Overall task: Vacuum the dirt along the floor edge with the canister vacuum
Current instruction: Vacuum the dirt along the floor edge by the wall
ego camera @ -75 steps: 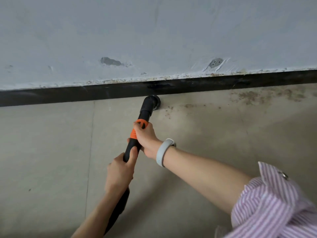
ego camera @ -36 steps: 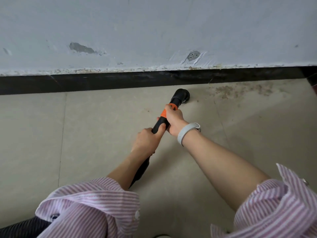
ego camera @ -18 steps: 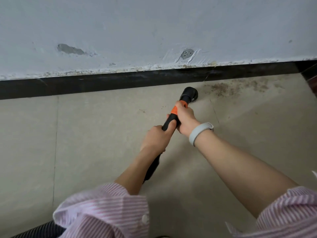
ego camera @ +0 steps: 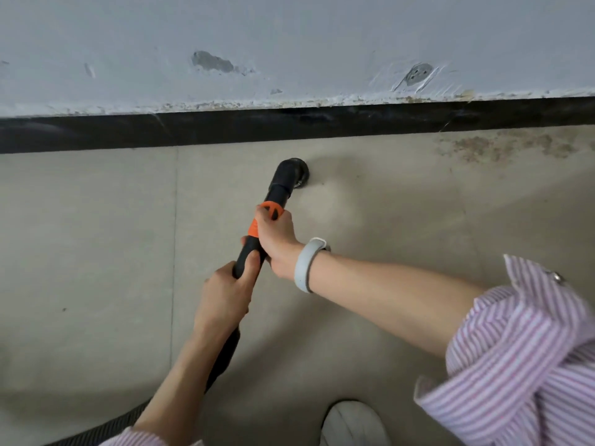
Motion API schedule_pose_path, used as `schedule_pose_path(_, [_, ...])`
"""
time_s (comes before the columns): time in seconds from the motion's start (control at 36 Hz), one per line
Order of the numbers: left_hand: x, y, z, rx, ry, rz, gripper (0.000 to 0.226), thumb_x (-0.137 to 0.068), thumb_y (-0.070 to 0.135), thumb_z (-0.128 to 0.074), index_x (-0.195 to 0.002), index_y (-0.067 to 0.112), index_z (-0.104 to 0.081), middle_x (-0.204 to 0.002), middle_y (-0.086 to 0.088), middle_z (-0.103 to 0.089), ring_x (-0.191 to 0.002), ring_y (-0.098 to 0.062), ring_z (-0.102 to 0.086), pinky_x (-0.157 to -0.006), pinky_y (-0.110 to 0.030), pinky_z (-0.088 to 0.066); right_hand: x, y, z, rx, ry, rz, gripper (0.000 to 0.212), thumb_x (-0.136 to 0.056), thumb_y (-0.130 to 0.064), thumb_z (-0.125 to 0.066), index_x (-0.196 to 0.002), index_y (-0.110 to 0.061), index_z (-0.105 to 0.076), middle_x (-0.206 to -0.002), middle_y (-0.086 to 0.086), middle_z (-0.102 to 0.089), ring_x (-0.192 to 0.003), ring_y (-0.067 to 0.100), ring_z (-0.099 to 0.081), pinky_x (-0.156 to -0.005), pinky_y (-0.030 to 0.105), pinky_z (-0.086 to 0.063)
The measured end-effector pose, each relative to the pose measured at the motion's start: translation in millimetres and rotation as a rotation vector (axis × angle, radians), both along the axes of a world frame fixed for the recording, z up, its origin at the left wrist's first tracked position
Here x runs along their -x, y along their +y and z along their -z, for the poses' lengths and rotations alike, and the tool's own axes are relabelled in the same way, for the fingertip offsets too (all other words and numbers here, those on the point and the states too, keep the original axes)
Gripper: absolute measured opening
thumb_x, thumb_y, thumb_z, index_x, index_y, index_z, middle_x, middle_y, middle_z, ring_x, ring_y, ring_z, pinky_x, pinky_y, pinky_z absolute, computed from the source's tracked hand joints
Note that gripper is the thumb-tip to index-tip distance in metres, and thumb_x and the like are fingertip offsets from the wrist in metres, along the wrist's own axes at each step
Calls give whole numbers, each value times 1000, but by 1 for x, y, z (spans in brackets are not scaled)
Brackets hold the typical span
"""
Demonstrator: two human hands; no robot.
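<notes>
Where the grey-beige tiled floor (ego camera: 96,252) meets a glossy black skirting strip (ego camera: 225,128), the round black nozzle (ego camera: 294,175) of a vacuum wand (ego camera: 278,194) rests on the tile just short of the strip, not touching it. The wand is a smooth, rigid black tube with a bright orange plastic collar (ego camera: 269,212) partway along, tilted up and slightly rightward from the person toward the wall. The right hand (ego camera: 277,236) wraps round the tube at the orange collar, fingers curled tight about it, and a pale grey rubbery band (ego camera: 307,263) circles that wrist. The left hand (ego camera: 225,294) grips the matte black shaft just below, thumb lying along the tube. Behind that forearm a ribbed black hose (ego camera: 106,426) runs off toward the lower left corner. A patch of brownish, gritty dirt (ego camera: 502,146) speckles the tile by the strip, well to the right of the nozzle. Above the strip, the painted wall (ego camera: 322,33) is chalky pale blue-grey, with a chipped bare patch (ego camera: 212,62), a scraped round mark (ego camera: 418,74) and a ragged, flaking lower edge. Both rolled sleeves (ego camera: 521,365) are pink-and-white striped cloth, and the rounded toe of a white shoe (ego camera: 352,423) shows at the bottom.
</notes>
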State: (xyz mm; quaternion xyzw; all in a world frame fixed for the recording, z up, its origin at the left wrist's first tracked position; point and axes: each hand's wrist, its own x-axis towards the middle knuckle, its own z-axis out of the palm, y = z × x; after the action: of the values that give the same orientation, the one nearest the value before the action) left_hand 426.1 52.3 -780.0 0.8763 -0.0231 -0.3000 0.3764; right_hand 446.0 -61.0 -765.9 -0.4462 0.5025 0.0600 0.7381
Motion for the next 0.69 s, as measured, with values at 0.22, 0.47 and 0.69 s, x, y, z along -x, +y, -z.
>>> schedule_pose_path(0.22, [10,-7,0,-57,-20,54,62,-87,59,-41,-68,1,-54,-62,-17,-63,-60,-35,-62,-61,-41,-53,15,-8,0,18,44,19,40,-98,-29,-43,-132,-10,-34,-82,2,-49,-60,17,-61,-60,29,-53])
schedule_pose_path(0.47, [22,-51,2,-10,84,174,59,-85,62,-39,-67,8,-51,-59,-9,-58,-51,-24,-55,-59,-38,-52,38,-50,3,89,105,139,40,-98,-29,-44,-132,-9,-35,-82,3,-51,-57,17,-61,-52,27,-49])
schedule_pose_path(0.69, [21,-95,8,7,99,276,55,-87,61,-41,-64,12,-49,-65,-10,-62,-61,-31,-64,-66,-41,-55,49,-94,4,102,131,220,41,-99,-30,-46,-133,-9,-37,-82,4,-52,-60,18,-61,-61,30,-54])
